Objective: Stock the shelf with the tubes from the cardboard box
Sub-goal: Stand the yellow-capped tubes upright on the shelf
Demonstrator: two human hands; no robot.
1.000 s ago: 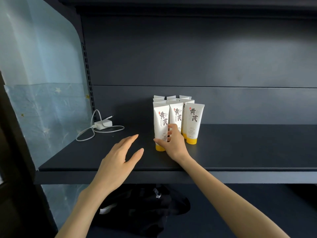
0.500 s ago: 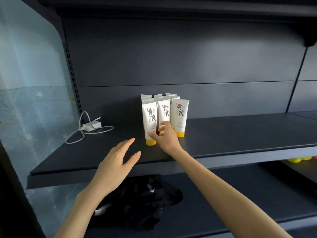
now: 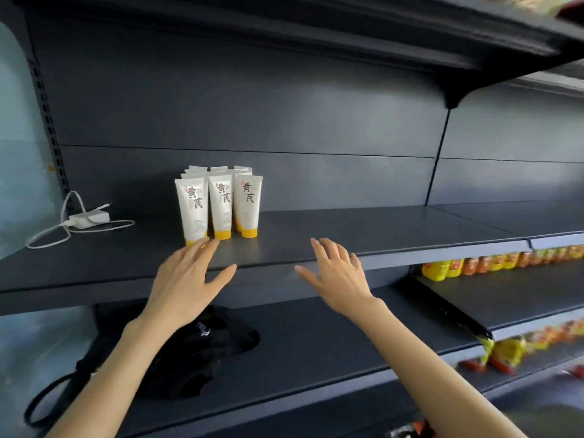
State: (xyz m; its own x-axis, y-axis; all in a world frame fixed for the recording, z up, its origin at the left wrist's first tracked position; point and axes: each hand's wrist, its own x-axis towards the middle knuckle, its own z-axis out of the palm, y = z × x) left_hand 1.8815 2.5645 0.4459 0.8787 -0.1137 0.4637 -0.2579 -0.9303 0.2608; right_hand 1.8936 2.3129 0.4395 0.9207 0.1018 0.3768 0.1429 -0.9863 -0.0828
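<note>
The tubes (image 3: 219, 203) stand in a bunch on the shelf (image 3: 347, 235). Left hand (image 3: 189, 279) and right hand (image 3: 338, 276), just in front of the tubes, are spread and hold nothing. Next job, I think: fetch more from the box, which is out of sight.

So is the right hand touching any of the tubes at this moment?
Apart. The head view shows the right hand open, with bare shelf between its fingers and the nearest tube.

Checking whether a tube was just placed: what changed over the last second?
The right hand let go of the front tubes and pulled back to the right, now open and empty. The left hand stayed open near the shelf edge. Tubes and charger unmoved.
</note>
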